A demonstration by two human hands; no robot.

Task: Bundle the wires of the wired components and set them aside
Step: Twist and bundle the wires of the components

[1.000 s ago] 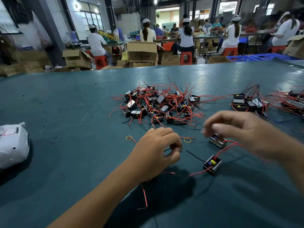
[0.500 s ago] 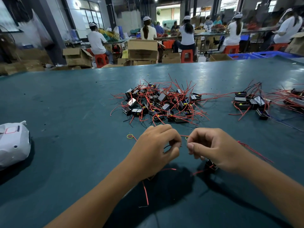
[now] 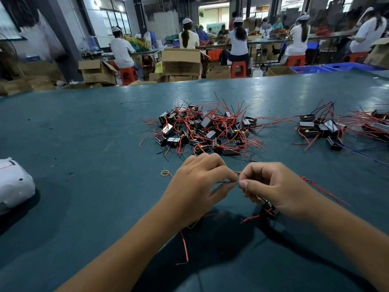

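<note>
Left hand and right hand meet above the tabletop, fingers of both pinching thin wires between them. The component hangs under the right hand, just off the surface; its long axis cannot be judged. Red leads trail right and toward the viewer. Risk: a loose lead may slip the pinch, or snag the pile beyond.

Factory floor, capped workers, cardboard boxes
</note>
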